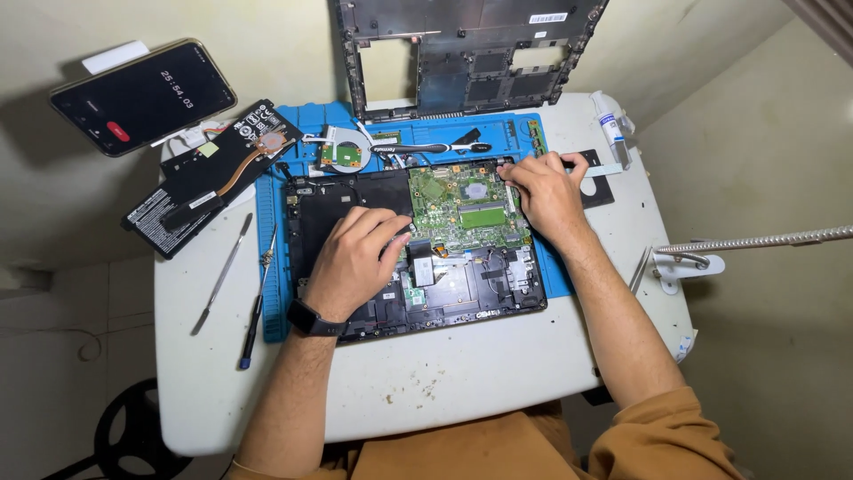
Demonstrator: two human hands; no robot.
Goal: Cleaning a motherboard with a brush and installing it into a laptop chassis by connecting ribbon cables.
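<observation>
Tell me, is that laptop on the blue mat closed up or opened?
Opened. The laptop lies with its bottom cover off and propped behind it, so the green circuit board is bare under both hands.

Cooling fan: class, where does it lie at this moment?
In the head view, the cooling fan lies on the blue mat, just above the open laptop, right of the black battery.

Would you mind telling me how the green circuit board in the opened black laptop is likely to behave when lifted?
The green circuit board looks thin and flat, so probably light and slightly flexible. Its exposed components suggest fragility. Both the left hand and right hand rest at its edges, so it likely needs even support.
</observation>
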